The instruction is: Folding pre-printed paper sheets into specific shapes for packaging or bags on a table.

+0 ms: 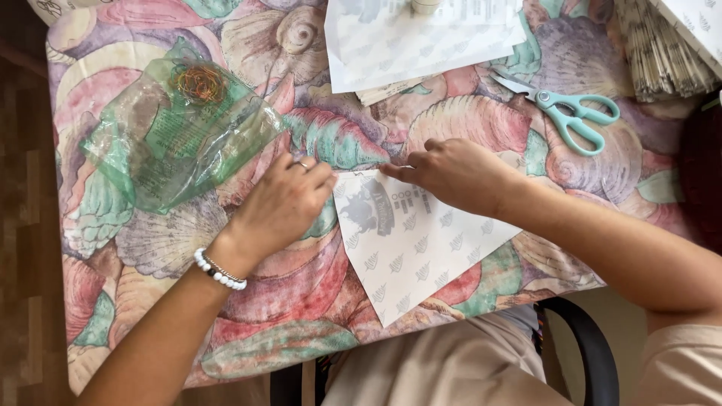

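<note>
A white paper sheet (410, 248) with a grey leaf pattern lies at an angle on the table near its front edge. My left hand (282, 203), with a ring and a white bead bracelet, pinches the sheet's upper left corner. My right hand (455, 174) presses its fingertips on the sheet's top edge, just right of the left hand. The two hands nearly meet at that corner.
The table wears a cloth (301, 301) printed with seashells. A green see-through bag (177, 135) with rubber bands lies at the left. Teal-handled scissors (571, 113) rest at the right, more patterned sheets (421, 41) at the back, rolled paper tubes (662, 53) far right.
</note>
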